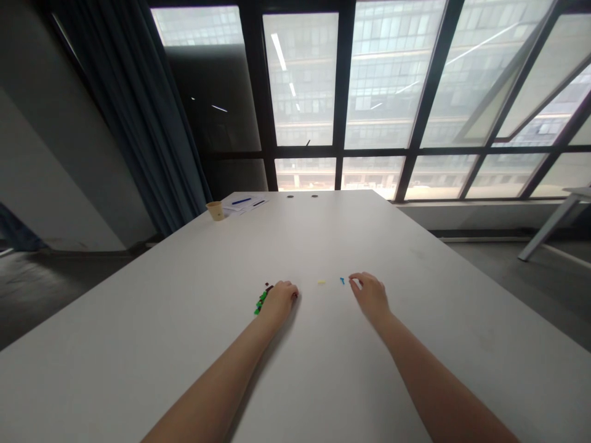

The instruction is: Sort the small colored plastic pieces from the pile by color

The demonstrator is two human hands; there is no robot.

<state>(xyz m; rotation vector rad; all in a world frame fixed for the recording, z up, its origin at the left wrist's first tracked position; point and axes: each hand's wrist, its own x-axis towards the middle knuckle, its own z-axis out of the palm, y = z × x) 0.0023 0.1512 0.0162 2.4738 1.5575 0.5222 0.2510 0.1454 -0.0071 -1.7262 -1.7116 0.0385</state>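
Blue piece [342, 280] | long axis unclear | right hand [370, 294] fingertips beside it

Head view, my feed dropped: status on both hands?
Left hand curled on the table beside green pieces. Right hand fingertips next to blue piece. Yellow piece lies between the hands.

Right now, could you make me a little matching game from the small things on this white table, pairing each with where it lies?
Things:
1. green pieces
2. blue piece
3. yellow piece
4. paper cup

Places:
A. far left corner of the table
B. between the two hands
C. against the left hand
D. at the right hand fingertips

Pairs: 1-C, 2-D, 3-B, 4-A
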